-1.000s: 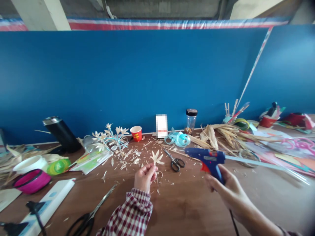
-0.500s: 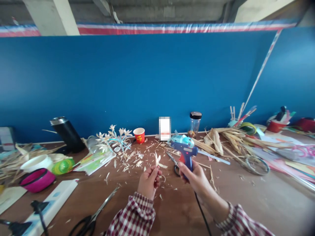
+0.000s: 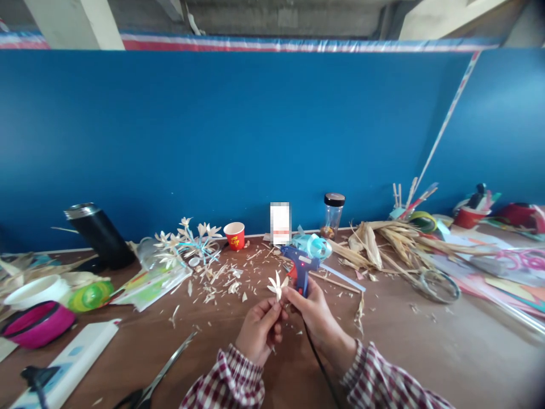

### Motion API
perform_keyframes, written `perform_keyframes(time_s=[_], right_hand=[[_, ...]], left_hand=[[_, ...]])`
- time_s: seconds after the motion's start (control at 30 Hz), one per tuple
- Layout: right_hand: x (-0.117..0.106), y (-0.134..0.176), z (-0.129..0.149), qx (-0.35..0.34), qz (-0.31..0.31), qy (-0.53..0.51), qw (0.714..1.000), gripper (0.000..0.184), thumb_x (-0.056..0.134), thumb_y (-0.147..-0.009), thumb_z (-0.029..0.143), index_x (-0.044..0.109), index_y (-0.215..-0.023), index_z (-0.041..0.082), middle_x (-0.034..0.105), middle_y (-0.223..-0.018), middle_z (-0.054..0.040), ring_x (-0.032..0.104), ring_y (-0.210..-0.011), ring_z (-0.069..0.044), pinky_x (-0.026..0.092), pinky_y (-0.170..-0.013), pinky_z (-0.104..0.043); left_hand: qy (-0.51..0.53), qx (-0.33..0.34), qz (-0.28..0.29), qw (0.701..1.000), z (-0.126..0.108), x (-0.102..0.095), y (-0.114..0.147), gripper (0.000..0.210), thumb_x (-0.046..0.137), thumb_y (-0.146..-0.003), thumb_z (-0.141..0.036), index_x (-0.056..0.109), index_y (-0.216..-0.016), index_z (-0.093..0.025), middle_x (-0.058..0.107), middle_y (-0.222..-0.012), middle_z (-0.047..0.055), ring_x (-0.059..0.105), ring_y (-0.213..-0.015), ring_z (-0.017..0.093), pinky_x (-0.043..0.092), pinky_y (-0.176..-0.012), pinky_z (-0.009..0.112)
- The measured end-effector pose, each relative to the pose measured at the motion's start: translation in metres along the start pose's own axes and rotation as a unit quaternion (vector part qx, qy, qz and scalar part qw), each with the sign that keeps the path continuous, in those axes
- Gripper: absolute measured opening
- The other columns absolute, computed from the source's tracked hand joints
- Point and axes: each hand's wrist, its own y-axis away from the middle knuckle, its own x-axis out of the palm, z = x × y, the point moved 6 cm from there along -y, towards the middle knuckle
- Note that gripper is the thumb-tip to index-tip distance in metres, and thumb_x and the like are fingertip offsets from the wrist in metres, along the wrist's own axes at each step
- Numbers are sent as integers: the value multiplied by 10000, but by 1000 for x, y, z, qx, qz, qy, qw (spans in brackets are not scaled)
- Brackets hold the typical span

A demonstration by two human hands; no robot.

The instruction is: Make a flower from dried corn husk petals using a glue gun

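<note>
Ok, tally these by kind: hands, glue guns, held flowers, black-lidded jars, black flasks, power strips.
Hands: 2, left hand and right hand
Glue gun: 1
Held flower: 1
Black-lidded jar: 1
Black flask: 1
Power strip: 1
Total: 7

Maroon checked sleeves (image 3: 223, 382); gathered cuffs (image 3: 247, 363)

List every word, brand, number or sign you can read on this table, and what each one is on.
None can be read with certainty.
Red cup: yellow marking, too small and blurred to read.
Blue glue gun in the right hand: pale label on its side, too small to read.
White rectangle at the back: pixelated, a reddish band, nothing legible.
</note>
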Motion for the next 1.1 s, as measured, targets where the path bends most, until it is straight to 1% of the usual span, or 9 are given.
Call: perform_keyframes(time_s=[0.1,0.23,0.37,0.47,0.6,0.77,0.9,1.0,1.1], right_hand=[[-5,-3,1,-19,-12,23,1000,283,705,-668,305,466,-755,180,493,-591,59,431,-493,-77,367,-482,-208],[-18,-7,-1,-54,-48,108,992,279,708,-656,318,485,-753,179,489,-599,51,413,-511,-90,359,-479,-216],[-20,-6,-6,-69,-35,152,985,289,701,-677,347,482,-769,182,476,-604,53,405,-518,-94,367,-492,-222],[-18,-4,-10,-77,-28,164,983,299,700,-681,363,476,-768,185,461,-596,57,399,-507,-92,359,-475,-218],[-17,-3,-13,-73,-36,167,982,302,686,-690,385,476,-781,188,462,-588,59,400,-493,-92,357,-457,-215],[-19,-2,-12,-80,-42,183,979,304,679,-693,397,504,-806,176,471,-600,50,407,-506,-95,365,-466,-216],[-17,0,-11,-77,-34,192,978,287,674,-695,358,520,-848,169,482,-605,48,417,-511,-95,372,-472,-215],[-16,1,-9,-75,-33,197,977,277,674,-690,327,515,-854,169,487,-617,49,419,-515,-92,374,-477,-213],[-17,2,-11,-64,-36,201,977,250,658,-709,329,494,-823,180,487,-620,50,423,-519,-95,381,-487,-219]], left_hand=[[-85,53,-23,995,-7,-4,1,361,761,-595,-421,610,-762,-138,600,-608,-12,447,-405,44,375,-377,161],[-200,171,-93,960,-27,-13,5,331,705,-661,-402,654,-856,-139,603,-575,-8,542,-506,116,473,-470,213],[-221,167,-88,957,-33,-14,6,300,671,-687,-409,680,-838,-150,665,-643,28,603,-570,159,518,-532,259],[-257,190,-73,945,-39,-10,9,263,651,-715,-407,697,-769,-154,658,-608,25,601,-564,155,502,-532,237],[-254,195,-75,944,-42,-13,10,282,651,-723,-402,715,-850,-157,677,-634,31,612,-590,158,501,-557,236],[-254,179,-35,950,-39,-14,6,282,659,-722,-380,706,-887,-155,694,-687,45,645,-678,192,526,-637,279],[-287,190,-50,938,-40,-18,6,301,639,-740,-372,703,-934,-150,708,-718,57,657,-697,203,529,-649,287],[-310,208,-46,926,-43,-17,8,291,619,-761,-355,704,-951,-152,720,-806,73,656,-717,198,527,-672,287],[-259,198,-10,945,-41,-13,9,336,606,-775,-350,658,-1051,-166,705,-955,88,653,-816,207,529,-712,299]])
